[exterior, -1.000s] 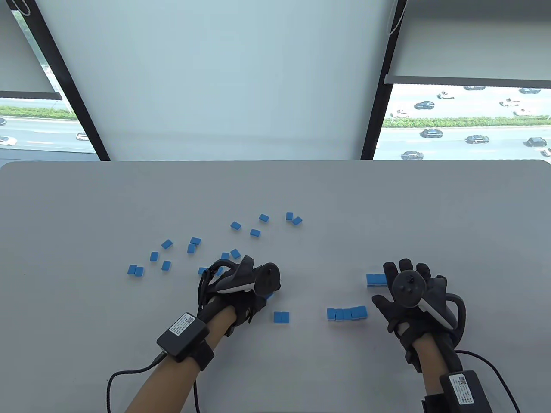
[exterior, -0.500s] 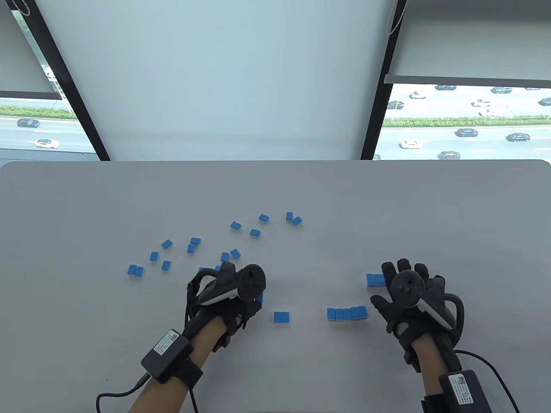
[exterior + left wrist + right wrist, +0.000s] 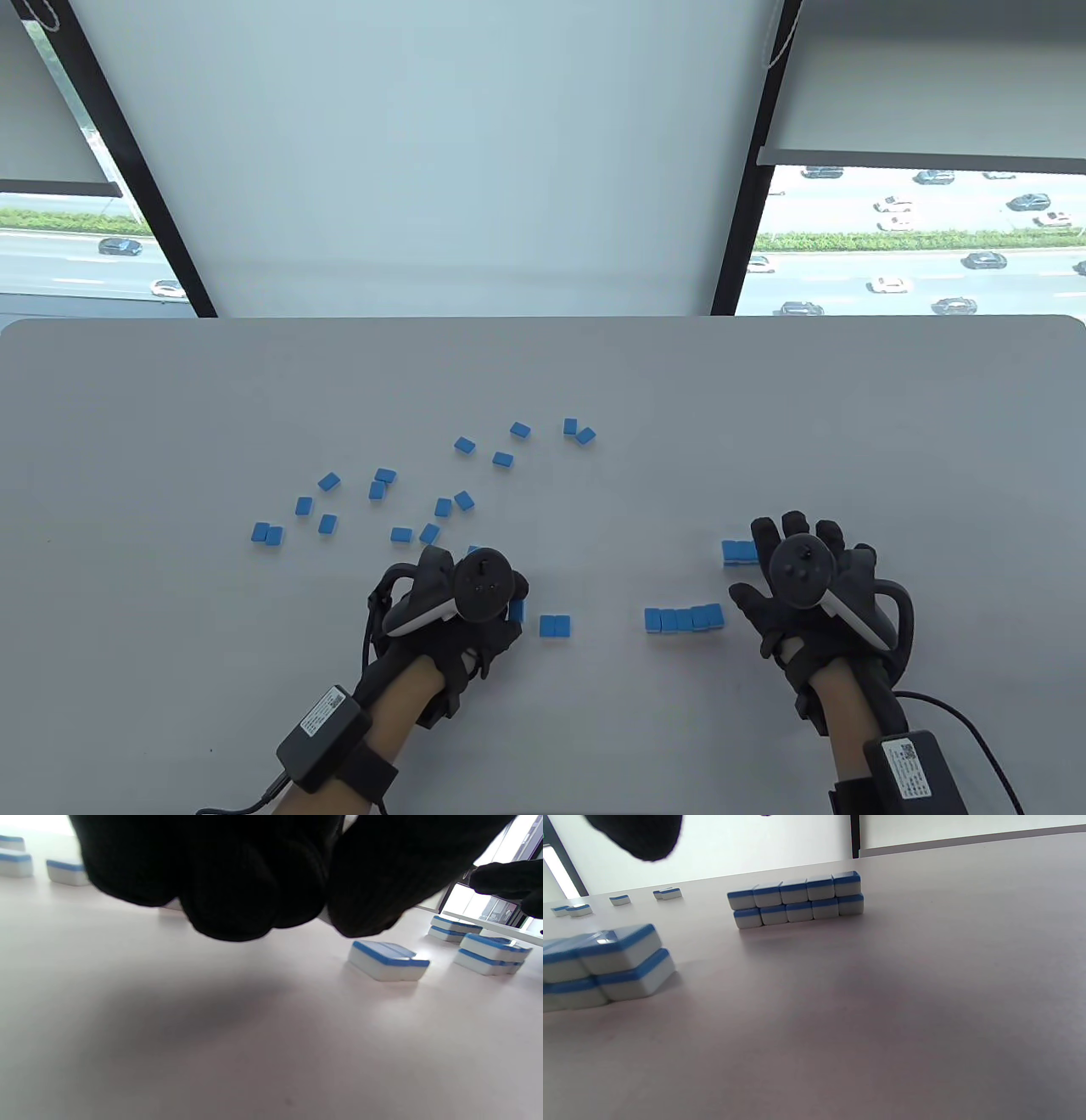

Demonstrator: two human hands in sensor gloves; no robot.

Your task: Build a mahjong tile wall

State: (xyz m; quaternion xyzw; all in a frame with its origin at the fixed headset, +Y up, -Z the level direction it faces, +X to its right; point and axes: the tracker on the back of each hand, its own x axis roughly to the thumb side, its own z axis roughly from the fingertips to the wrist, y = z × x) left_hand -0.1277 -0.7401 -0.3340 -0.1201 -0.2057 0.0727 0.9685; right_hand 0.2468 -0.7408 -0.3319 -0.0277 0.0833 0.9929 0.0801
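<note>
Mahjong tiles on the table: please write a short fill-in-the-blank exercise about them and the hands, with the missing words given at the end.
1. The wall section in the right wrist view is ___ tiles high.
2. Each layer of that section holds ___ tiles.
3. The loose tiles lie mostly on the person's ___ side of the table.
4. The tile backs are coloured ___.

Missing words: two; five; left; blue

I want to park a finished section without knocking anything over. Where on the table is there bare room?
Bare: between the tile pair and the five-tile row; the table's far right; the near edge between the wrists. Crowded: the loose tiles left of centre, above the left hand. The short stack touches the right hand.
</note>
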